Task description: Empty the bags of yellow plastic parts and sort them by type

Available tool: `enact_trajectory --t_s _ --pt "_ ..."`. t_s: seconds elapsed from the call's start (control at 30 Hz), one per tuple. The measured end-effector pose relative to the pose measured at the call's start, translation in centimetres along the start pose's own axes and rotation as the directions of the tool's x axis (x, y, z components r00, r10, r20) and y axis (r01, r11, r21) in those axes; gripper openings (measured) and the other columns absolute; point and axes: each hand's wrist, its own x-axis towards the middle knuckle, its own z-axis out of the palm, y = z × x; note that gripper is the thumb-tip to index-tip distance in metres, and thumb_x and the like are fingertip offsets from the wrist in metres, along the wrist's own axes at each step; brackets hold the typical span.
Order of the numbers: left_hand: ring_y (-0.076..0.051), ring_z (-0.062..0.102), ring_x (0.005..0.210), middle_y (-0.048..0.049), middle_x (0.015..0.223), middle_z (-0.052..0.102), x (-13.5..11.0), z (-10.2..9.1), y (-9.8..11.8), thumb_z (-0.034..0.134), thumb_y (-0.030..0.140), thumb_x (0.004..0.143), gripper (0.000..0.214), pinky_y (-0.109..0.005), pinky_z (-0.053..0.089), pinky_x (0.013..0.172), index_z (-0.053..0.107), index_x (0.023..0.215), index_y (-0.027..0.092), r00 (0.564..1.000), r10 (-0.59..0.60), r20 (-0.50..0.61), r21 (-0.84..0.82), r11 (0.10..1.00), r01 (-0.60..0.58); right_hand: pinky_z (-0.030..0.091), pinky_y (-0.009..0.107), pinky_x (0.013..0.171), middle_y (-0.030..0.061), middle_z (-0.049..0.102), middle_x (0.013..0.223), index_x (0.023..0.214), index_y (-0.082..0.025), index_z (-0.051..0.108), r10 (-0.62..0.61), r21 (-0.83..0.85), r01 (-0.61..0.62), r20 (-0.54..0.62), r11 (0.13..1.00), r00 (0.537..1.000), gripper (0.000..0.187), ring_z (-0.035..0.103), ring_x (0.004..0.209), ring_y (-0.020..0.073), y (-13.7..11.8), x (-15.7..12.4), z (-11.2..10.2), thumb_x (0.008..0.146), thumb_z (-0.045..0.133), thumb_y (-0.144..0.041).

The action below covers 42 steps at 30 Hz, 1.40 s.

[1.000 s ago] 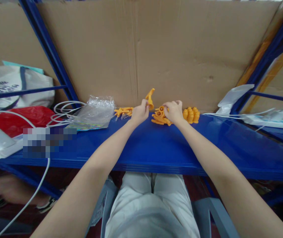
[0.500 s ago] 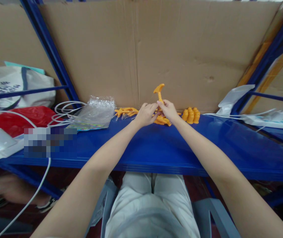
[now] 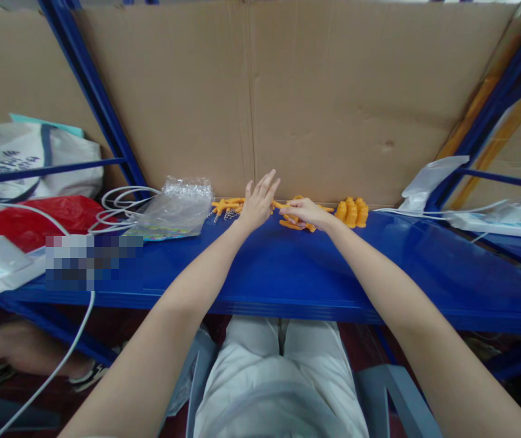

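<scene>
My left hand (image 3: 257, 205) is open, its fingers spread and pointing up and away, just above orange plastic pieces on the blue shelf. To its right, my right hand (image 3: 310, 213) is closed low over a pile, its fingertips pinched around an orange plastic piece (image 3: 279, 205) that is mostly hidden. Under and in front of that hand lie more orange pieces (image 3: 294, 225). Left of my left hand is a heap of orange parts (image 3: 227, 205) with thin metal spirals (image 3: 230, 214) beside it. Several upright orange lobed pieces (image 3: 352, 213) stand to the right.
A clear plastic bag (image 3: 173, 210), white cables (image 3: 121, 207) and a red bag (image 3: 45, 219) lie left on the blue shelf (image 3: 279, 274). Cardboard (image 3: 315, 91) walls the back. A white power strip (image 3: 502, 225) is at right. Someone's leg (image 3: 23, 350) shows at lower left.
The orange hammer-shaped piece held upright between both hands is no longer raised. My left hand has let go and spread its fingers; my right hand has lowered toward the pile.
</scene>
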Motion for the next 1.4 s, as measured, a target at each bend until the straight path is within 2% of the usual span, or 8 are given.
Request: enact_trajectory --t_s 0.13,0.23,0.37,0.43,0.53,0.8,1.0,1.4 --pt "-0.031 0.023 0.155 -0.0141 0.170 0.016 0.2 -0.2 0.9 0.041 0.022 0.095 0.070 -0.066 0.016 0.120 0.020 0.162 0.029 0.999 -0.024 0.025 -0.007 1.000 0.025 0.028 0.019 0.038 -0.0068 0.048 0.048 0.072 -0.019 0.055 0.008 -0.088 -0.003 0.052 0.996 0.999 0.023 0.035 0.037 0.0054 -0.1 -0.1 -0.1 0.092 0.060 -0.029" --pt "-0.033 0.021 0.155 -0.0149 0.171 0.011 0.4 -0.1 1.3 0.044 0.021 0.094 0.074 -0.069 0.018 0.117 0.017 0.162 0.029 0.996 -0.054 0.068 0.007 0.999 0.054 0.038 0.021 0.048 -0.0022 0.059 0.059 0.075 -0.019 0.055 -0.022 -0.378 0.017 -0.011 0.926 1.000 0.019 0.048 0.047 0.0087 -0.5 0.0 0.2 0.091 0.061 -0.026" --pt "-0.034 0.021 0.155 -0.0162 0.170 0.013 0.2 0.4 1.2 0.048 0.018 0.091 0.076 -0.071 0.016 0.117 0.020 0.161 0.030 0.987 -0.088 0.133 0.030 0.996 0.085 0.049 0.029 0.076 0.0108 0.074 0.097 0.098 -0.016 0.065 -0.145 -0.806 0.021 -0.081 0.592 0.986 0.013 0.069 0.089 0.0220 -0.8 -0.3 1.2 0.092 0.061 -0.026" --pt "-0.034 0.023 0.155 -0.0168 0.170 0.015 0.1 0.5 1.1 0.048 0.015 0.089 0.075 -0.071 0.014 0.118 0.025 0.159 0.029 0.983 -0.107 0.149 0.035 0.994 0.103 0.049 0.034 0.083 0.0150 0.074 0.109 0.113 -0.016 0.065 -0.155 -0.902 -0.005 -0.080 0.432 0.985 0.024 0.069 0.101 0.0279 -0.9 -0.6 1.7 0.095 0.057 -0.030" --pt "-0.034 0.025 0.154 -0.0174 0.169 0.019 0.1 0.4 1.1 0.047 0.011 0.087 0.072 -0.071 0.011 0.119 0.033 0.156 0.027 0.978 -0.137 0.154 0.028 0.991 0.134 0.048 0.038 0.085 0.0183 0.073 0.114 0.123 -0.016 0.062 -0.152 -0.948 -0.009 -0.060 0.319 0.987 0.033 0.069 0.105 0.0317 -1.0 -1.0 2.0 0.099 0.050 -0.035" --pt "-0.034 0.023 0.155 -0.0174 0.168 0.020 0.1 0.1 1.6 0.044 0.008 0.086 0.067 -0.073 0.009 0.118 0.041 0.150 0.025 0.972 -0.160 0.171 0.001 0.987 0.163 0.045 0.035 0.084 0.0178 0.074 0.112 0.119 -0.014 0.063 -0.144 -0.958 0.009 -0.034 0.286 0.989 0.031 0.068 0.103 0.0298 -1.5 -1.1 1.8 0.099 0.047 -0.030" --pt "-0.035 0.024 0.154 -0.0228 0.166 0.021 0.0 0.4 1.6 0.049 0.005 0.082 0.061 -0.073 0.007 0.119 0.051 0.142 0.017 0.933 -0.197 0.302 0.044 0.980 0.193 0.039 0.037 0.091 0.0186 0.069 0.119 0.115 -0.012 0.067 -0.163 -0.984 0.067 0.040 0.162 0.986 0.027 0.062 0.115 0.0296 -2.2 -1.2 1.5 0.099 0.050 -0.026" --pt "-0.038 0.028 0.152 -0.0227 0.169 0.013 0.2 1.0 2.0 0.054 0.006 0.084 0.062 -0.073 0.022 0.116 0.047 0.143 0.021 0.916 -0.258 0.308 0.005 0.963 0.269 0.033 0.037 0.087 0.0194 0.070 0.114 0.122 -0.010 0.061 -0.192 -0.996 0.019 0.002 0.086 0.981 0.028 0.062 0.112 0.0299 -1.8 -1.0 1.4 0.097 0.052 -0.019"
